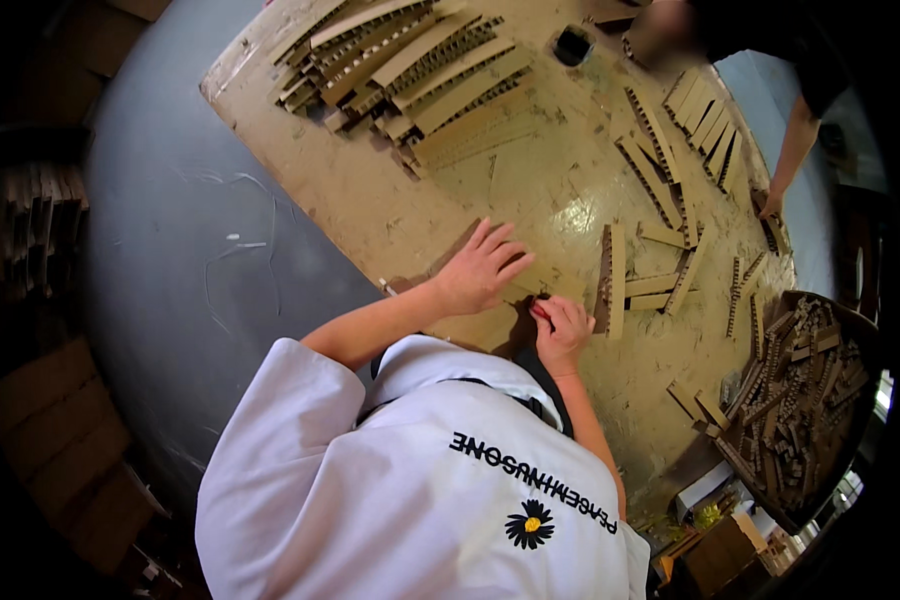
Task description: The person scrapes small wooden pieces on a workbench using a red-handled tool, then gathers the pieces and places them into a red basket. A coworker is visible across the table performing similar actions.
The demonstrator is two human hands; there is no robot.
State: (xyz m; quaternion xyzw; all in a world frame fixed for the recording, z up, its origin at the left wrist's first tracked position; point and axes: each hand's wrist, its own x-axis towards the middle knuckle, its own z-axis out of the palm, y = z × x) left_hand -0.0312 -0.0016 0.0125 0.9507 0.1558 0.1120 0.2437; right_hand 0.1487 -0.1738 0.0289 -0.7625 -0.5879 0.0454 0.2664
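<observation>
Over the near edge of the tan table (540,180), my left hand (482,270) is spread with its fingers apart, and nothing shows in it. Just to its right, my right hand (565,325) is closed on a small red object (540,309). Only a bit of that object shows between the fingers, so its kind is hidden. Beneath my hands the surface is partly covered, and I cannot tell what lies there. An upright honeycomb cardboard strip (617,280) lies right beside my right hand. More cardboard strips (660,290) lie crossed beyond it.
Stacked honeycomb cardboard strips (440,75) fill the table's far left. A small black container (573,46) stands at the far side. Another person's hand (772,204) touches strips at the right edge. A large bin (740,462) heaped with strips stands at right.
</observation>
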